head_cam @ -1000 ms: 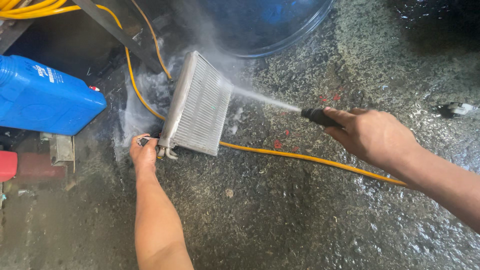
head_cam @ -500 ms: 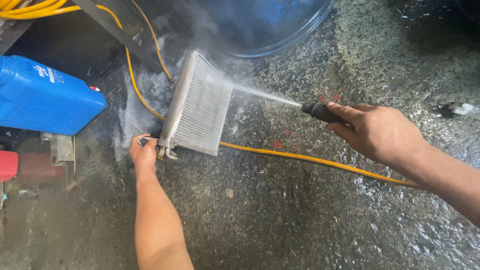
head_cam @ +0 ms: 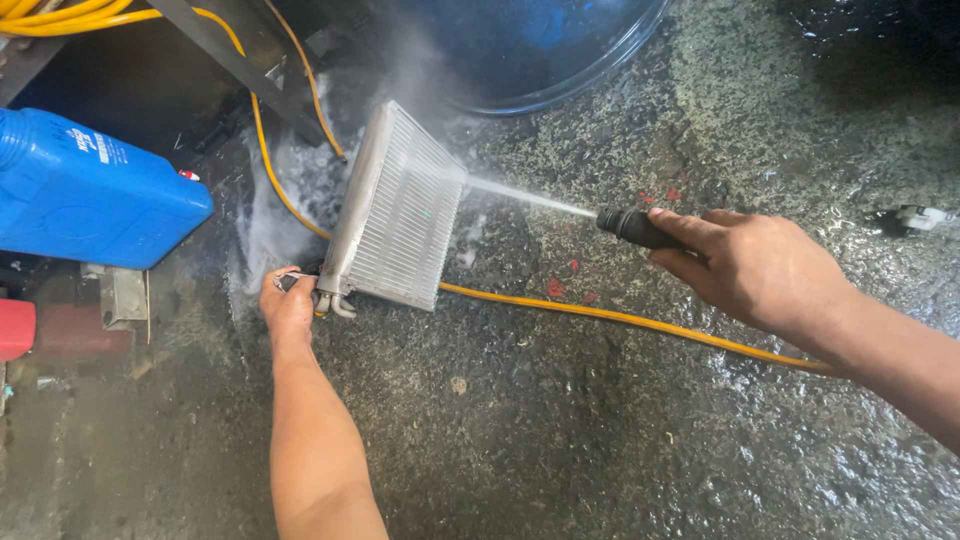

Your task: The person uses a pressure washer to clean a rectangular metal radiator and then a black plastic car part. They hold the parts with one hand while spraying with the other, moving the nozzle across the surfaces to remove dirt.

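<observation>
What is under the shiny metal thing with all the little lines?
A yellow hose runs under the finned metal block, over wet concrete floor. The stretch directly beneath the block is hidden.

Floor (head_cam: 560,430): wet, rough concrete, dark and speckled. On it: finned metal radiator core (head_cam: 395,215), propped tilted; yellow hose (head_cam: 640,322) running across; blue plastic jug (head_cam: 85,195) at left; blue tub (head_cam: 540,50) at top; red block (head_cam: 15,328) at left edge.

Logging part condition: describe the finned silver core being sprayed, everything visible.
The finned core is a silver, aluminium-looking slab of close parallel fins with short pipe stubs at its lower corner. It stands tilted on wet concrete. The left hand grips the pipe end; a water jet from the right hand strikes its face.
</observation>
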